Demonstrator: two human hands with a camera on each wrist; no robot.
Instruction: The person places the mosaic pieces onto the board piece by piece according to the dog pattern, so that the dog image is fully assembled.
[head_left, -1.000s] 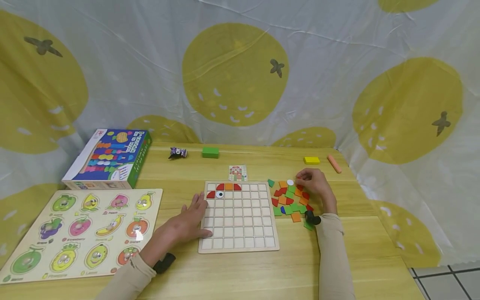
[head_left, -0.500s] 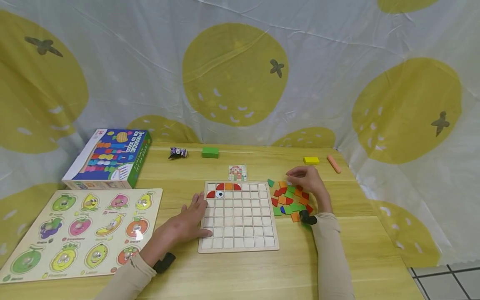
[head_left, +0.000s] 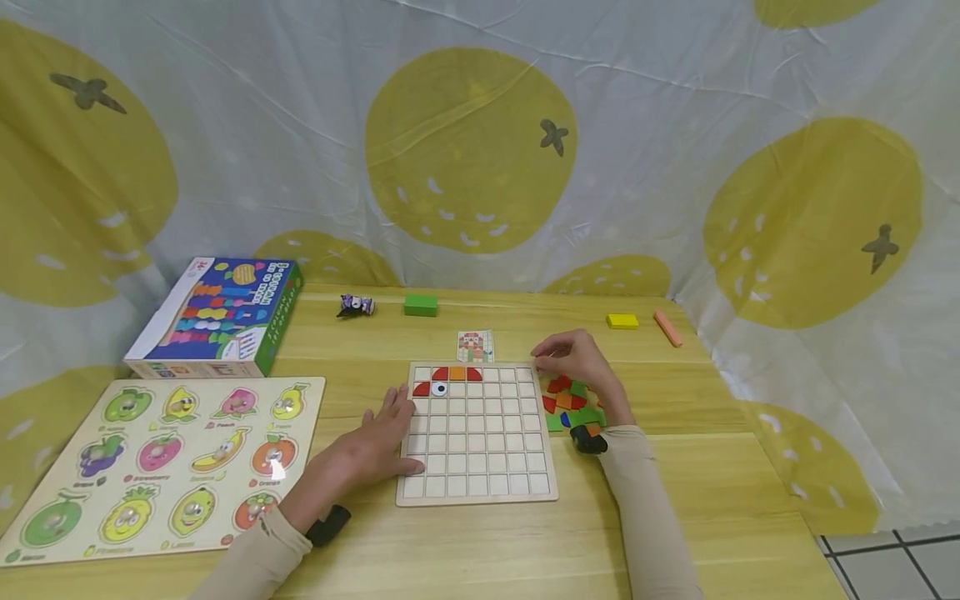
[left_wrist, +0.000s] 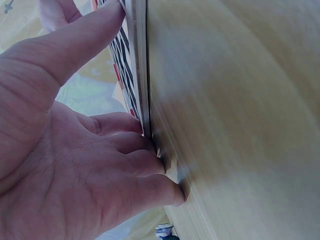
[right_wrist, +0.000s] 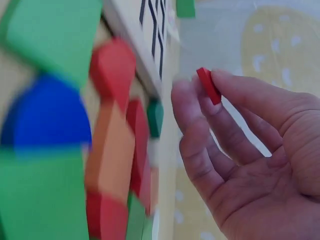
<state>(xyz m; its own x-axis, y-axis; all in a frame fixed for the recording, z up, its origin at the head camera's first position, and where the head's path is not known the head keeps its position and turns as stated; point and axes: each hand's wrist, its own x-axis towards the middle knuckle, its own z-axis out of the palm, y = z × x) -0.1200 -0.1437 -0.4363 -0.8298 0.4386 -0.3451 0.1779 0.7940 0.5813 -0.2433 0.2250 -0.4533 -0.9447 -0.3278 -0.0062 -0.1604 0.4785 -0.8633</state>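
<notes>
A wooden grid board (head_left: 480, 442) lies flat, with several red pieces, an orange square (head_left: 457, 373) and a white eye piece (head_left: 439, 389) in its top-left cells. My left hand (head_left: 371, 446) rests along the board's left edge, its thumb (left_wrist: 90, 40) over the rim and its other fingers against the side and table. My right hand (head_left: 583, 365) is raised at the board's top-right corner. Between thumb and fingers it pinches a small red piece (right_wrist: 209, 86), whose full outline I cannot tell. Beneath this hand is a pile of coloured pieces (head_left: 562, 402), partly covered.
A small pattern card (head_left: 476, 346) lies behind the board. A fruit puzzle (head_left: 161, 467) and a toy box (head_left: 217, 317) are at left. Along the back are a dark figure (head_left: 356, 306), a green block (head_left: 421, 306), a yellow block (head_left: 622, 322) and an orange stick (head_left: 668, 328).
My right hand has moved left from over the far side of the pile to the board's top-right corner. My left hand and the board have stayed put.
</notes>
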